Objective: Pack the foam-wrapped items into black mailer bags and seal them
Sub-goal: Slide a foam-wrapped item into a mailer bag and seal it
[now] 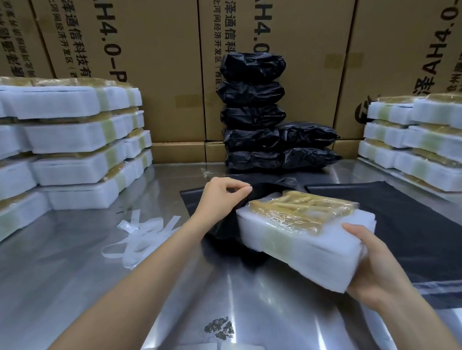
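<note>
A white foam-wrapped item [303, 240] with a yellowish plastic-covered top lies tilted over the steel table. My right hand [377, 264] grips its near right end, thumb on top. My left hand [222, 196] pinches the lifted edge of a black mailer bag [226, 227] just left of the item. The item's far left end sits at the bag's mouth. How far it is inside the bag is hidden.
Flat black mailer bags [399, 221] lie to the right. Packed black bags [254, 113] are stacked at the back centre against cardboard boxes [153, 72]. Foam-wrapped stacks stand at left [66, 144] and right [422, 142]. Peeled clear strips [143, 238] litter the steel table [228, 292].
</note>
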A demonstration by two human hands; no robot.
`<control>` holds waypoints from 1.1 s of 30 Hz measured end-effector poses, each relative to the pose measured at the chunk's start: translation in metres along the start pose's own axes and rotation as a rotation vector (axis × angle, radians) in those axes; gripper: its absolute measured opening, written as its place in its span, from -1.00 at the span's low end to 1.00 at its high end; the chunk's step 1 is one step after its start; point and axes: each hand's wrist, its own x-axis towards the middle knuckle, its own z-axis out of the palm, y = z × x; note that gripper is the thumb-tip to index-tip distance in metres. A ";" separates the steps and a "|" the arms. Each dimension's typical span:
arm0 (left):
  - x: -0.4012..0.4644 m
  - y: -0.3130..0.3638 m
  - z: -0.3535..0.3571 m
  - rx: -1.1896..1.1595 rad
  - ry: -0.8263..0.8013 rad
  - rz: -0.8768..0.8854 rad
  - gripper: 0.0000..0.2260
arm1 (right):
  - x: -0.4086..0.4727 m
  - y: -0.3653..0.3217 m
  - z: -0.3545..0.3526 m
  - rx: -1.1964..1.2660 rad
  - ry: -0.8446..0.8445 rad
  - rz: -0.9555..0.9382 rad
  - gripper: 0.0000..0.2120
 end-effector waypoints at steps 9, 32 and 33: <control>0.001 0.020 0.003 0.312 0.004 0.194 -0.85 | 0.002 0.005 0.005 0.134 0.065 -0.037 -0.67; -0.005 0.060 0.026 0.558 -0.216 0.348 -0.76 | 0.011 0.043 0.032 0.087 0.027 -0.087 -0.61; -0.007 0.056 0.023 0.577 -0.206 0.359 -0.76 | 0.012 0.043 0.032 0.111 0.029 -0.094 -0.62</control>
